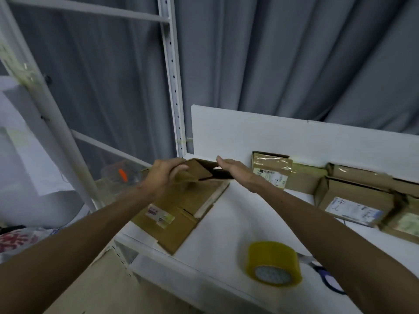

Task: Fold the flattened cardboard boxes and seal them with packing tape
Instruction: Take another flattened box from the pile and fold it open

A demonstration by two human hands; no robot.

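A small brown cardboard box [201,169] is held up above the far left of the white table [226,223], partly opened so its dark inside shows. My left hand [164,175] grips its left flap with curled fingers. My right hand [235,169] lies flat with straight fingers against the box's right side. Beneath them lies a stack of flattened cardboard boxes [174,214] with small labels. A roll of yellowish packing tape [273,262] stands on the table near its front edge, under my right forearm.
Several taped and labelled boxes [272,169] [353,201] stand along the white back board [294,137] at the right. Blue-handled scissors [326,277] lie right of the tape. A white shelf frame [172,75] and grey curtain are behind. More cardboard [108,284] leans below the table's left edge.
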